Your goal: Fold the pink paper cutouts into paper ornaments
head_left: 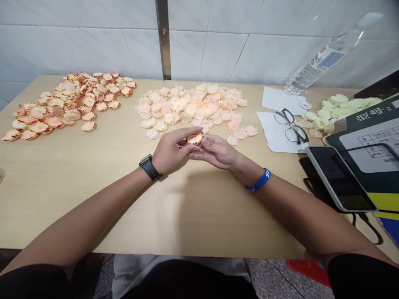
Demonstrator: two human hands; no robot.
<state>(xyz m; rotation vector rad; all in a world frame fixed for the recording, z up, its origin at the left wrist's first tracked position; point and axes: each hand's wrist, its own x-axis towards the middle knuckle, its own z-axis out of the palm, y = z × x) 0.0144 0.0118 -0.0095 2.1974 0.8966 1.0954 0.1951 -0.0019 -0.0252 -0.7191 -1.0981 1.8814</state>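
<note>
My left hand point(172, 148) and my right hand point(215, 150) meet over the middle of the wooden table point(93, 178). Together they pinch one small petal-shaped flower piece point(195, 138), cream with pink and red marks. Just beyond my hands lies a pile of pale pink flat flower pieces point(193, 107). A pile of cupped red-and-yellow flower pieces point(67, 104) lies at the far left. A black watch sits on my left wrist and a blue band on my right.
Glasses point(289, 124) rest on white paper point(274, 133) at the right. Pale yellow flower pieces point(335, 108), a clear plastic bottle point(324, 58), a phone point(341, 176) and a printed folder point(374, 145) crowd the right edge. A tiled wall stands behind.
</note>
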